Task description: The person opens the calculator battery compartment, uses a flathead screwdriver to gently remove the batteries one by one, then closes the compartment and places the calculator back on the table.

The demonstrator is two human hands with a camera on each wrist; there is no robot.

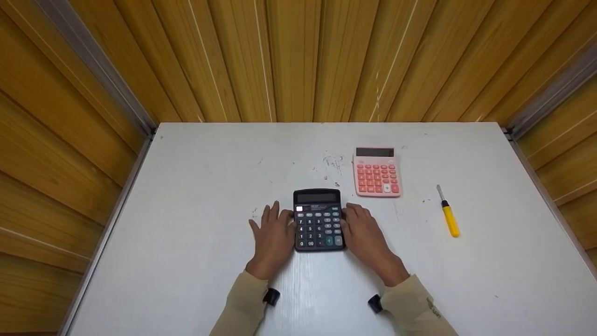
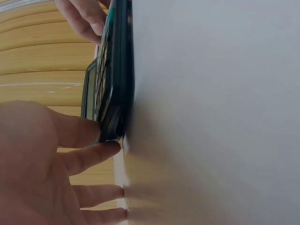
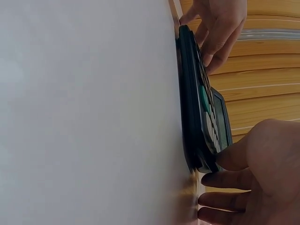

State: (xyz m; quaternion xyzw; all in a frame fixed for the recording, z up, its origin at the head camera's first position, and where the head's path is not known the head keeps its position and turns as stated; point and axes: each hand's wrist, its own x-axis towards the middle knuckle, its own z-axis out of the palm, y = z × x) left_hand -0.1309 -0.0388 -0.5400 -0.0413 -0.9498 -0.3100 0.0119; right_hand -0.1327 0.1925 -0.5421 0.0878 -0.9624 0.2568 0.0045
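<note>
while two hands flank it, the black desktop calculator (image 1: 319, 221) lies near the middle of the white tabletop (image 1: 200, 196) in the head view, its display end turned away from the person. it is a plastic rectangle with rounded corners, a dark strip of display (image 1: 317, 198) and rows of small keys, one of them a green plus key (image 1: 329, 241). the left hand (image 1: 274, 235) grasps its left side and the right hand (image 1: 366, 233) its right side; beige cloth sleeves (image 1: 245, 301) cover both forearms. beyond it to the right lies a pink desktop calculator (image 1: 377, 175), pale-cased with deeper pink keys, and farther right, well apart, a yellow-handled screwdriver (image 1: 448, 217) with a slim metal shaft. the tabletop is smooth, scuffed with dark marks, and its far edge meets wood-grain wall panels (image 1: 294, 60). wide room runs from the left hand to the left table edge; on the right, the screwdriver interrupts the space.

in the left wrist view, turned sideways, the left thumb (image 2: 77, 131) presses the upper rim and the index finger (image 2: 93, 157) the lower edge, pinching a corner; the other fingers are extended. the display rises tilted above the keys.

in the right wrist view, the right thumb (image 3: 234, 154) and forefinger (image 3: 229, 179) pinch the opposite side alike. whether the underside rests fully on the tabletop, i cannot tell.
</note>
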